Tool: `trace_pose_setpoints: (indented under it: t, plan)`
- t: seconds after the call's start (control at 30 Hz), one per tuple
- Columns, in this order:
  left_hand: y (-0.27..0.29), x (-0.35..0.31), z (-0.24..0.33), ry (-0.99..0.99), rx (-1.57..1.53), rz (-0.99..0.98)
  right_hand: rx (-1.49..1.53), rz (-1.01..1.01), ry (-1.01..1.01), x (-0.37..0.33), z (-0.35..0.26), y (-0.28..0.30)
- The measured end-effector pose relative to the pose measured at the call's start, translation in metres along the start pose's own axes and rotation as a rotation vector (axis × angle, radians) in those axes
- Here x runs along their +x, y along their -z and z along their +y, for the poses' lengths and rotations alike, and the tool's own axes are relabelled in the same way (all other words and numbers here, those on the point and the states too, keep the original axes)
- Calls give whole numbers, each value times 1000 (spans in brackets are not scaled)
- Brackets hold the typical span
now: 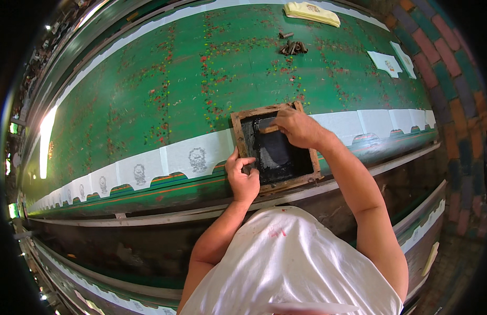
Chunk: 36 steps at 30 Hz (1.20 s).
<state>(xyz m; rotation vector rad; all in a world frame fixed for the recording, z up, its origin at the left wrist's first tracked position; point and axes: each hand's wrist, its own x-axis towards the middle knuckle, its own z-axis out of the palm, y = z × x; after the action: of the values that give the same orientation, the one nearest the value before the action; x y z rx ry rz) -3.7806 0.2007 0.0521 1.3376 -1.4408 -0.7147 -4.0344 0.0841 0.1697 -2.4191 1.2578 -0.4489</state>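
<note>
One tool (wooden) within right fingers

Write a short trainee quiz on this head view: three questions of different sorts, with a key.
1. Multiple choice: What does the left hand grip?
A) the folded yellow stack
B) the wooden frame
C) the white shirt

2. True or false: The white pieces in the row just left of the wooden frame are free of prints.

3. Fill in: The brown tool inside the wooden frame is held by the ____ hand.

Key:
1. B
2. False; those white pieces bear dark prints.
3. right, as in the right hand
</note>
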Motion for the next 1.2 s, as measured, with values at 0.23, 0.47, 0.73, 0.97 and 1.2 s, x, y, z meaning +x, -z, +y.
trace_pose_setpoints:
  t: [0.23, 0.47, 0.73, 0.97, 1.2]
  plan:
    - [0, -1, 0, -14, 39, -12, -108, 120, -32, -9, 0, -15]
    - [1, -1, -1, -25, 46, -21, -164, 79, -16, -70, -52, -32]
    - [2, -1, 1, -2, 3, -29, -151, 22, -67, -122, -101, -40]
    - [1, 1, 1, -26, -15, 8, -47, 47, -80, -143, -104, -44]
    - [0, 2, 18, -42, -27, 4, 248, 532, -379, -191, -74, -45]
